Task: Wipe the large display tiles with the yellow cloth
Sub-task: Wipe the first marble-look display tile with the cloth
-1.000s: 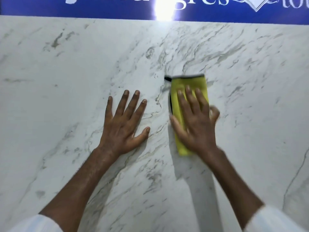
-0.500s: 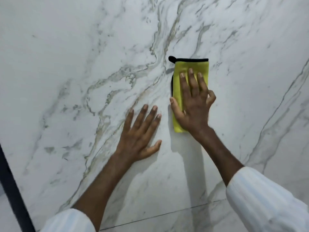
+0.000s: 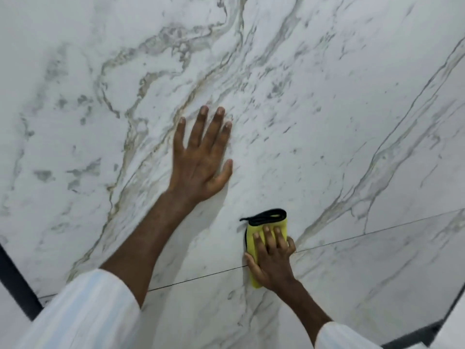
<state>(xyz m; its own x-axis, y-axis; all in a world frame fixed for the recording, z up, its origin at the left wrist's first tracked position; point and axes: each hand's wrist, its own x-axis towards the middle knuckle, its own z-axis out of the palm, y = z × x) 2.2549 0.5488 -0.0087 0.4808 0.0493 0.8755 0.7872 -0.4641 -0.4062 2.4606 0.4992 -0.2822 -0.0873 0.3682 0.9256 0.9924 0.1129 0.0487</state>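
A large white marble-look display tile (image 3: 314, 109) with grey and brown veins fills the view. My left hand (image 3: 201, 159) lies flat on it with fingers spread and straight. Lower right, my right hand (image 3: 273, 260) presses the folded yellow cloth (image 3: 253, 238) with a black hem against the tile, fingers straight on top of it. The cloth straddles the thin joint line (image 3: 196, 279) between this tile and the lower tile (image 3: 377, 285). Most of the cloth is hidden under my hand.
A dark frame bar (image 3: 17, 285) runs along the tile's left edge at the bottom left. Another dark edge (image 3: 422, 333) shows at the bottom right corner. My white sleeves cover the bottom of the view.
My right hand has slid the cloth down the tile to the joint line. The left hand stays flat on the tile, now higher than the right. The view has tilted downward.
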